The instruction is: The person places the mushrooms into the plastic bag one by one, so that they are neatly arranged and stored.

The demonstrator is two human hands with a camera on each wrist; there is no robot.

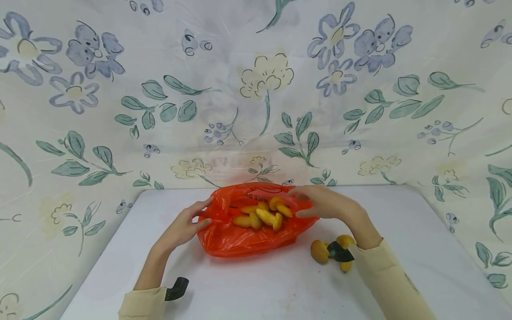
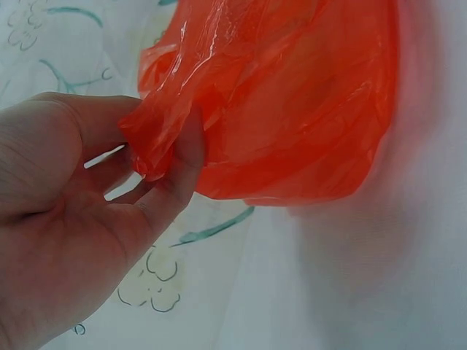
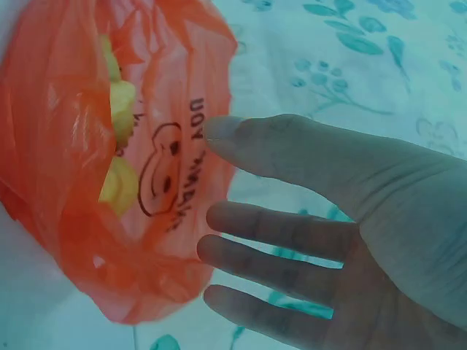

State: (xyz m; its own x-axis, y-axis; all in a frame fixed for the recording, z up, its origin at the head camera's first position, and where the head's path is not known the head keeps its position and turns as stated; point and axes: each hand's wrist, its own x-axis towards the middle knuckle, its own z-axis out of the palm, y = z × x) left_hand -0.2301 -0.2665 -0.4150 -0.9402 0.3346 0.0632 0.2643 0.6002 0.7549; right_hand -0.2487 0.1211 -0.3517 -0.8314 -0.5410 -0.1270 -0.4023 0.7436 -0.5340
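A red plastic bag (image 1: pixel 244 244) lies on the white table with its mouth spread open. Several yellow mushrooms (image 1: pixel 265 216) are heaped inside it. My left hand (image 1: pixel 185 226) pinches the bag's left edge between thumb and fingers, and the left wrist view shows crumpled red plastic (image 2: pixel 157 138) caught there. At the bag's right side is my right hand (image 1: pixel 328 202), fingers straight and spread, holding nothing. In the right wrist view its thumb tip (image 3: pixel 222 129) overlaps the bag's printed face; whether it touches the plastic I cannot tell.
More yellow mushrooms (image 1: pixel 319 251) lie on the table (image 1: pixel 256 289) beneath my right forearm, partly covered by a black piece (image 1: pixel 339 252) at the cuff. A similar black piece (image 1: pixel 177 289) juts from the left cuff. Behind the table hangs a flowered cloth (image 1: pixel 224 106).
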